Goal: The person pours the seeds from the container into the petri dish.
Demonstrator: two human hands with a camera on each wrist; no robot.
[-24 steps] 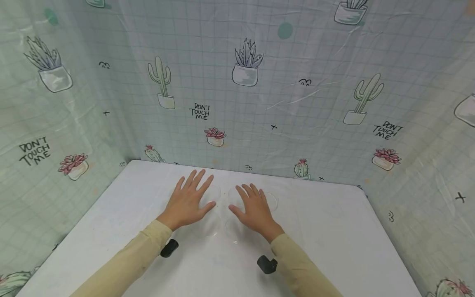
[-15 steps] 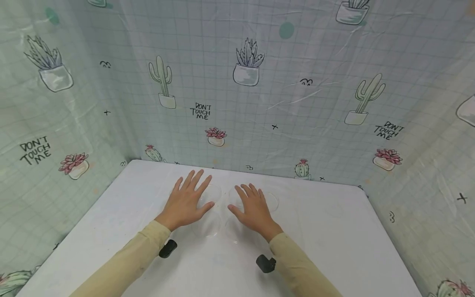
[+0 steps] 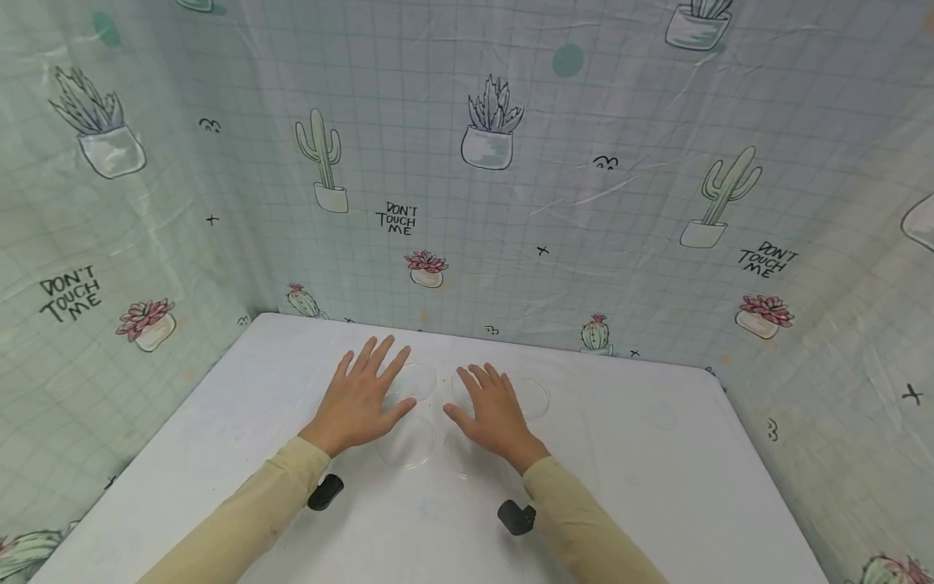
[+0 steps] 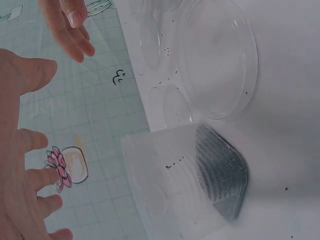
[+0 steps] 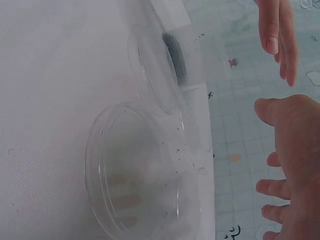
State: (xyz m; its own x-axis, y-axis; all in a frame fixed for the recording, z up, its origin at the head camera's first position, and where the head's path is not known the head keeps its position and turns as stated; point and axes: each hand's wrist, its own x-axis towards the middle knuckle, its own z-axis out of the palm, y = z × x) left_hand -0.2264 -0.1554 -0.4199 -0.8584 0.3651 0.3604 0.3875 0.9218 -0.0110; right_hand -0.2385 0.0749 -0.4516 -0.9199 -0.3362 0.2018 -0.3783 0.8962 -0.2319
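My left hand (image 3: 356, 405) hovers over the left part of the white table, fingers spread and straight, holding nothing. To its right my right hand (image 3: 496, 414) is held palm down, fingers loosely extended, also without anything in it. Beneath and between them lie several clear round dishes, such as the near left dish (image 3: 406, 444), the far left dish (image 3: 416, 381) and the right dish (image 3: 534, 397). A translucent box (image 4: 222, 175) with dark grains at one end shows in the left wrist view, beside a shallow clear dish (image 4: 220, 60). In the head view the left hand hides this box.
The white table (image 3: 642, 470) ends at a curtain (image 3: 540, 203) printed with cacti, which rises behind and along both sides. Small black wrist devices hang below both sleeves. In the right wrist view, a large dish (image 5: 125, 165) stands near a second dish (image 5: 155, 70).
Both hands have drifted slightly to the left in the head view, still spread above the dishes. The dishes have stayed in place.
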